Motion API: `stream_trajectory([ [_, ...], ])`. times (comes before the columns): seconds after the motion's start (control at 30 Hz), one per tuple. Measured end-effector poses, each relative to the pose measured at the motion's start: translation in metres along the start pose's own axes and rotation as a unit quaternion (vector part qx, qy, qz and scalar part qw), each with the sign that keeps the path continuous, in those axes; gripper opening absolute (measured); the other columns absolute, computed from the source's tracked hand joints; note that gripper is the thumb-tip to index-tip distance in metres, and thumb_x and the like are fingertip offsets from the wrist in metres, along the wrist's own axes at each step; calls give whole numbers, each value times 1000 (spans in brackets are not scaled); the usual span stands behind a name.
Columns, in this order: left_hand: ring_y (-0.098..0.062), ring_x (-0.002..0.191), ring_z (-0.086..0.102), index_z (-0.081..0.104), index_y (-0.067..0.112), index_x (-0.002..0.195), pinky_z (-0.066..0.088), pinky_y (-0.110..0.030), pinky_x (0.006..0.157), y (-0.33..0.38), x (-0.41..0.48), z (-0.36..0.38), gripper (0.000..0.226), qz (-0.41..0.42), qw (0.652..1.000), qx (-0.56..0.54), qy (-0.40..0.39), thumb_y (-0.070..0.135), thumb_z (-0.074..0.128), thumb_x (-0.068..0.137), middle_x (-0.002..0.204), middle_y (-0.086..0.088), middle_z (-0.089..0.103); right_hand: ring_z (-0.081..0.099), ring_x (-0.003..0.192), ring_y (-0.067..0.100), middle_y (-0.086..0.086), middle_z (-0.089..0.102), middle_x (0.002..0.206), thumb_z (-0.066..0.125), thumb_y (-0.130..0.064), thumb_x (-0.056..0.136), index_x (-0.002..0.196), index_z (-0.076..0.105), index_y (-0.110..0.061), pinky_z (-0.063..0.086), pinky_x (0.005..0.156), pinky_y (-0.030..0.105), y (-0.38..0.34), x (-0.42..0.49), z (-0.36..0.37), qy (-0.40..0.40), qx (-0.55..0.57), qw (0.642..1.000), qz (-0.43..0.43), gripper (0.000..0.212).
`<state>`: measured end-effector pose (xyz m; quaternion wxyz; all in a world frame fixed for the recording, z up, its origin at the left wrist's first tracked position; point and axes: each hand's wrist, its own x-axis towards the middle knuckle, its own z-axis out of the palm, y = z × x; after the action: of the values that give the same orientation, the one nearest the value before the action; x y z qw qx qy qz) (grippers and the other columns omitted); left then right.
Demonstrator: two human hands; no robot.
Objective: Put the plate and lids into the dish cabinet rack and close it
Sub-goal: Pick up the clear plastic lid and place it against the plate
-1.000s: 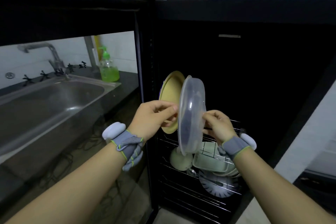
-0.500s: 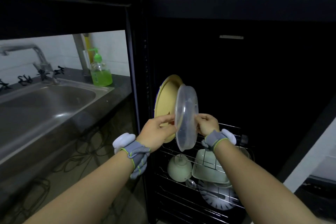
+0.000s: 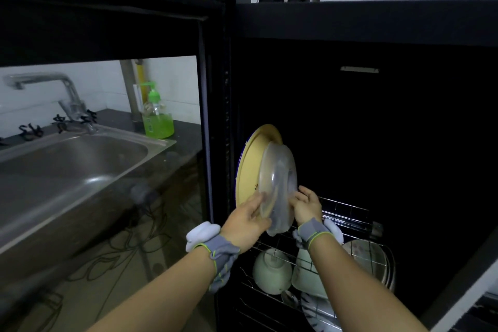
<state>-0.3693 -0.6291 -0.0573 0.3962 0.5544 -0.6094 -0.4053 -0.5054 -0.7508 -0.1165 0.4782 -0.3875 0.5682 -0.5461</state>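
- Left hand (image 3: 246, 219) raised at the mouth of the tall black dish cabinet (image 3: 363, 24); fingers (image 3: 256, 203) curled against the near face of the round clear plastic lid (image 3: 279, 188), thumb pressed near its lower rim; grey wrist strap with a white pod worn just behind the hand
- Right hand (image 3: 307, 203) on the lid's far side; fingers loosely bent and touching the lower right rim, palm turned toward the lid; same kind of grey strap and white pod at the wrist
- Clear lid held on edge, nearly upright, between both hands; lower rim just above the front of the upper wire rack (image 3: 347, 214); whether resting on the wires, cannot tell
- Round pale yellow plate (image 3: 252, 162) standing on edge directly behind the lid, against the cabinet's left inner side; partly covered by the lid
- Lower wire shelf holding a pale green upturned bowl (image 3: 272, 271), a pale green square dish (image 3: 305, 276) beside it, and stacked plates to the right
- Stainless steel sink (image 3: 67, 167) with a bent metal tap (image 3: 54, 89) seen through the open cabinet door (image 3: 107, 21) at left; green soap bottle (image 3: 157, 118) standing on the dark counter behind the basin
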Motion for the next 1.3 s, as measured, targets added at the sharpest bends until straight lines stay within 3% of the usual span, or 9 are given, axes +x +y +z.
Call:
stream_trajectory([
  [0.13, -9, 139, 28, 31, 28, 139, 21, -37, 119, -11, 3, 2, 76, -16, 999, 21, -19, 31, 59, 68, 152, 5, 30, 52, 95, 17, 6, 60, 85, 55, 6, 83, 131, 44, 2, 41, 81, 22, 8, 2, -1, -4, -11, 1000, 10, 50],
  [0.33, -11, 142, 16, 17, 23, 143, 15, -22, 114, -11, 2, 7, 74, -30, 999, 16, -42, 13, 59, 82, 154, 5, 16, 53, 93, 17, 7, 60, 84, 55, 8, 82, 131, 46, 1, 40, 85, 25, 7, 9, 3, -7, 1, 1000, 8, 50],
  [0.4, -11, 143, 13, 14, 21, 143, 14, -20, 113, -13, 4, 7, 76, -40, 998, 30, -39, 13, 58, 83, 155, 3, 13, 58, 82, 13, 7, 60, 83, 55, 9, 82, 131, 45, 2, 45, 80, 19, 9, 13, 4, -3, -5, 1000, 9, 50],
  [0.5, -9, 142, 12, 13, 19, 143, 11, -20, 113, -13, 5, 7, 74, -48, 997, 49, -46, 13, 56, 84, 155, 2, 12, 53, 61, 5, 0, 53, 68, 59, 4, 81, 122, 52, 3, 39, 51, -2, 9, 15, 6, 12, -26, 1000, 3, 42],
  [0.7, -5, 134, 24, 20, 18, 142, 16, -10, 103, -11, -4, 0, 68, -49, 998, 45, -18, 11, 55, 84, 148, 6, 26, 62, 87, 24, 18, 70, 101, 69, -19, 79, 116, 62, -4, 43, 78, 25, 7, 12, 5, 23, -101, 995, -12, 40],
  [0.87, 1, 120, 25, 21, 17, 141, 19, -4, 91, -9, -14, -7, 65, -25, 999, 26, -24, 3, 52, 85, 126, 15, 26, 60, 109, 30, 15, 65, 121, 64, -27, 83, 121, 60, -7, 39, 82, 24, 1, 7, 2, 34, -102, 994, -16, 43],
  [1.07, 16, 107, 38, 23, 14, 140, 28, 10, 72, -8, -19, -13, 64, -35, 999, 10, -14, 1, 54, 85, 123, 9, 34, 60, 100, 25, 15, 67, 115, 64, -25, 83, 126, 56, -10, 38, 80, 21, -4, -2, -6, 13, -96, 995, -20, 46],
  [1.2, -5, 130, 30, 22, 12, 141, 26, -3, 90, -9, -23, -14, 66, -51, 999, 11, 0, 7, 56, 85, 147, -1, 30, 61, 97, 25, 15, 69, 110, 65, -22, 83, 126, 55, -9, 38, 79, 22, -3, -11, -9, -10, -107, 994, -29, 46],
  [1.3, -6, 130, 30, 24, 12, 142, 24, -8, 93, -7, -27, -12, 67, -56, 998, 15, 8, 7, 57, 84, 151, -4, 27, 61, 106, 26, 14, 69, 112, 65, -23, 83, 128, 54, -10, 39, 81, 23, -4, -15, -11, -23, -116, 993, -31, 48],
])
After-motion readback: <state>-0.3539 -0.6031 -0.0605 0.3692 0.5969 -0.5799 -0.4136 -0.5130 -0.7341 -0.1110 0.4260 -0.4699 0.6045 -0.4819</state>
